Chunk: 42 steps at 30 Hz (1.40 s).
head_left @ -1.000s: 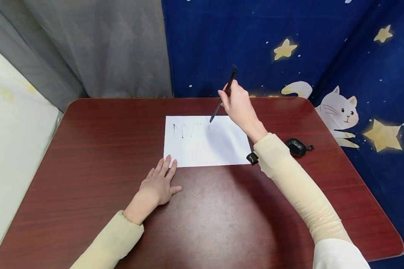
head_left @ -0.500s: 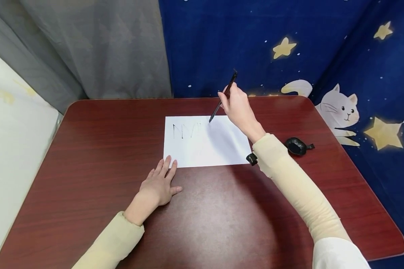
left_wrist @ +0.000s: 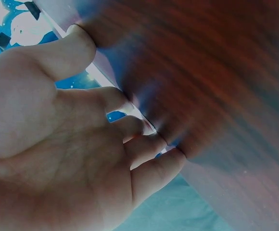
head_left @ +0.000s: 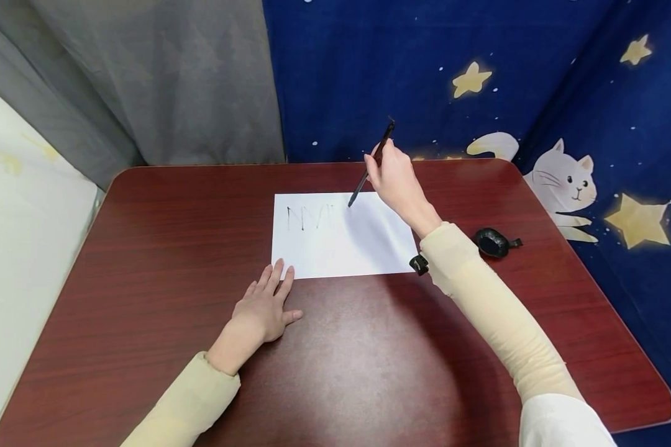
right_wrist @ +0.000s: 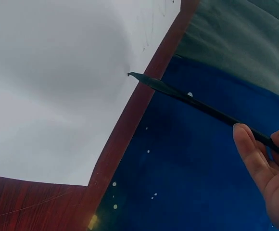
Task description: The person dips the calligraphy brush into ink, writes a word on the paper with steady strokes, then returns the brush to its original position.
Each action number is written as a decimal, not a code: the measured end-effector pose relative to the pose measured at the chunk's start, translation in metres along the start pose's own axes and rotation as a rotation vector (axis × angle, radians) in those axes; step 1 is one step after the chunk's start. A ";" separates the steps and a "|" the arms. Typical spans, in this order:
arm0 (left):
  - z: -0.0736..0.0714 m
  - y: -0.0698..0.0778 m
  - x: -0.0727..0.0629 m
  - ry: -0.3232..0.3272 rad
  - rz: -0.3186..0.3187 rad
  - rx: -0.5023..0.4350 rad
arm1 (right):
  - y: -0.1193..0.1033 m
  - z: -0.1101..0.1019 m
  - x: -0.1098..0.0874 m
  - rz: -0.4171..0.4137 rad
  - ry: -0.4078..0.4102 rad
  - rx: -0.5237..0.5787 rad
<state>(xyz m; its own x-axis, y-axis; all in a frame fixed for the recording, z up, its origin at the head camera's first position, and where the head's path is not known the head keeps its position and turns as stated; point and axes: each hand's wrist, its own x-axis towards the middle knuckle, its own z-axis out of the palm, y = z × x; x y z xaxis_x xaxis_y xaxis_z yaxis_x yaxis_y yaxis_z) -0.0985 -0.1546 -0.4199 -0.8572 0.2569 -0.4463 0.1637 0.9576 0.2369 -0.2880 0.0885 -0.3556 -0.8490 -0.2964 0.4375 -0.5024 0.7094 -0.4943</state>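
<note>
A white sheet of paper (head_left: 335, 248) lies on the table, with thin dark strokes like N and M shapes at its upper left. My right hand (head_left: 397, 180) pinches a dark ink brush (head_left: 360, 185) around its upper shaft, leaning it over the sheet. In the right wrist view the brush (right_wrist: 192, 100) has its pointed tip bent against the paper (right_wrist: 53, 96) at a small dark mark. Spread flat, my left hand (head_left: 260, 307) rests with its fingertips on the sheet's lower left corner. The left wrist view shows that palm (left_wrist: 67, 139) and its fingers, nearly straight, touching down.
A small black dish (head_left: 491, 243) with a short handle stands right of the paper, beside my right sleeve (head_left: 481, 304). The reddish-brown table (head_left: 145, 248) ends at curtains, grey (head_left: 201, 81) on the left and blue with stars (head_left: 369, 62) on the right.
The brush tip has shifted slightly toward me on the paper, with my right hand moving along a little. My left hand and the sheet stay where they were.
</note>
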 end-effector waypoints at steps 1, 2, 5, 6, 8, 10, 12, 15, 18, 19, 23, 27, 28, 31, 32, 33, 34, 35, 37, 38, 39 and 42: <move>0.000 0.000 0.000 0.002 0.001 -0.004 | 0.000 0.000 0.000 -0.002 0.000 -0.002; 0.000 0.000 0.000 0.003 0.001 -0.003 | -0.001 0.000 -0.001 -0.005 0.000 -0.008; 0.000 0.000 0.000 0.005 0.000 -0.001 | -0.002 -0.001 -0.002 -0.005 0.000 -0.019; 0.001 0.000 0.001 0.005 -0.001 -0.001 | -0.003 -0.001 -0.002 -0.004 -0.002 -0.021; 0.001 0.000 0.001 0.005 -0.002 0.001 | -0.004 -0.002 -0.003 -0.001 -0.006 -0.026; 0.001 -0.001 0.001 0.004 -0.005 -0.002 | -0.005 -0.003 -0.004 0.002 -0.012 -0.030; 0.001 -0.001 0.001 0.002 -0.006 0.002 | -0.005 -0.003 -0.004 0.003 -0.016 -0.035; 0.001 -0.001 0.000 0.002 -0.005 0.001 | -0.005 -0.004 -0.005 0.007 -0.021 -0.044; 0.001 -0.001 0.001 0.001 -0.003 -0.001 | -0.008 -0.005 -0.006 0.010 -0.028 -0.046; 0.001 -0.001 0.001 0.002 -0.002 -0.004 | -0.008 -0.005 -0.007 0.010 -0.030 -0.047; 0.001 -0.002 0.001 -0.003 -0.006 -0.001 | -0.013 -0.007 -0.008 0.014 -0.049 -0.041; 0.001 -0.003 0.001 -0.004 -0.010 0.000 | -0.016 -0.009 -0.009 0.033 -0.076 -0.029; 0.002 -0.003 0.001 -0.002 -0.009 -0.001 | -0.016 -0.010 -0.009 0.036 -0.078 -0.026; 0.002 -0.003 0.002 -0.001 -0.007 0.003 | -0.016 -0.012 -0.009 0.027 -0.047 -0.013; 0.002 -0.003 0.002 -0.001 -0.006 0.003 | -0.016 -0.014 -0.008 0.020 -0.025 -0.007; 0.002 -0.003 0.002 0.001 -0.004 0.002 | -0.016 -0.015 -0.008 0.014 -0.001 -0.001; 0.002 -0.003 0.002 0.002 -0.001 -0.001 | -0.015 -0.016 -0.008 0.011 0.021 0.007; 0.002 -0.003 0.002 0.002 0.000 -0.001 | -0.014 -0.018 -0.008 0.009 0.041 0.015; 0.002 -0.002 0.003 0.002 0.001 -0.001 | -0.013 -0.021 -0.008 0.009 0.067 0.024; 0.001 -0.002 0.002 0.003 0.001 0.000 | -0.011 -0.021 -0.008 0.011 0.072 0.024; 0.001 -0.002 0.002 0.004 0.002 0.000 | -0.010 -0.022 -0.008 0.016 0.072 0.022; 0.001 -0.002 0.001 0.003 0.004 0.001 | -0.005 -0.021 -0.008 0.024 0.071 0.006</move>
<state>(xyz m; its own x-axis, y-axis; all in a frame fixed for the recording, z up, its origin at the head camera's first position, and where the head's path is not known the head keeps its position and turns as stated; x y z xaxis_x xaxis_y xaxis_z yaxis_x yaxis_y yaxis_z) -0.0994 -0.1556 -0.4220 -0.8580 0.2604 -0.4427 0.1674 0.9567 0.2382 -0.2753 0.1007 -0.3402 -0.8472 -0.2330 0.4774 -0.4830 0.7120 -0.5097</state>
